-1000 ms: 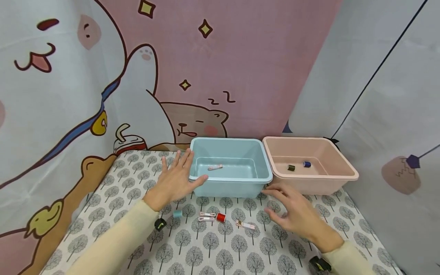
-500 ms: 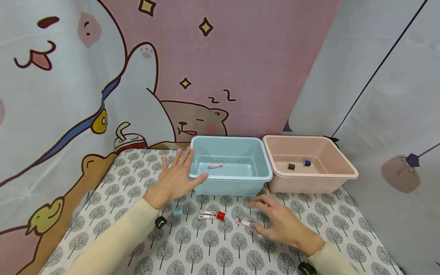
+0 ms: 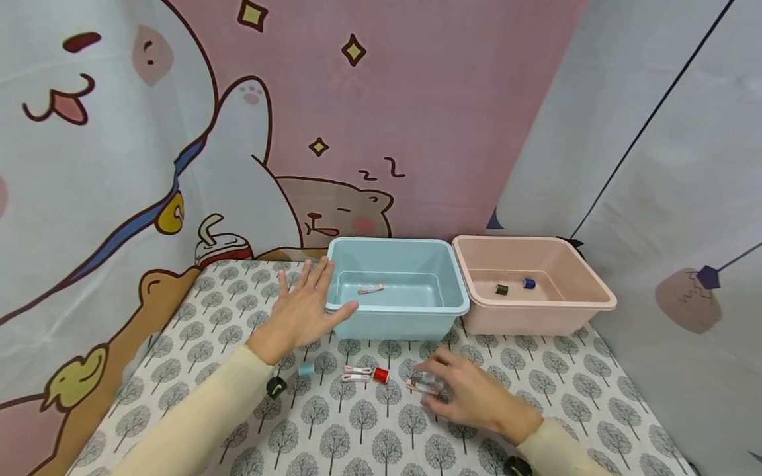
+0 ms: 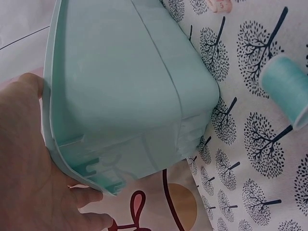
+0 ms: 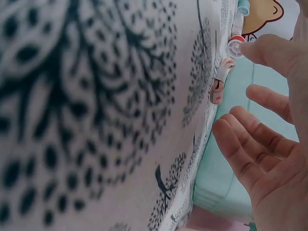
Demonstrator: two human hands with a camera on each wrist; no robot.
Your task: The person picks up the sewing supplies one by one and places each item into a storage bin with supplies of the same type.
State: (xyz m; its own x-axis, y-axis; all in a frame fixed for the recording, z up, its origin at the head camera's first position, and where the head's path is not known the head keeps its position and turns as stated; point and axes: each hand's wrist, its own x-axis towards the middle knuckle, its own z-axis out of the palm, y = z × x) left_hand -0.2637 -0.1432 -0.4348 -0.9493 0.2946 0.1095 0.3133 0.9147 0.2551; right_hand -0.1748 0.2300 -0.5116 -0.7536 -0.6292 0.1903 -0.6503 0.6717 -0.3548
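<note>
My left hand [image 3: 297,317] rests at the left end of the blue plastic tub [image 3: 399,324], fingers spread and straight, thumb at the front rim. In the left wrist view the hand [image 4: 33,159] lies along the tub's rim. My right hand [image 3: 470,393] hovers with loosely bent fingers round a small folded pinkish-white strip [image 3: 424,387], apparently a tape measure. The right wrist view shows a gap between the fingers and this strip [image 5: 219,86]. To its left lie a red thread spool [image 3: 381,375], two similar strips [image 3: 356,377] and a light-blue spool [image 3: 306,369].
Another folded strip [image 3: 370,289] lies inside the blue tub. Beside it stands a pink tub [image 3: 542,317] holding a green spool [image 3: 502,289] and a blue spool [image 3: 528,283]. A tree-print cloth [image 3: 357,436] covers the table; cartoon curtains [image 3: 428,119] rise directly behind.
My right hand has moved left and toward me, from in front of the pink tub to the folded strip on the cloth. The left hand has stayed on the blue tub.
</note>
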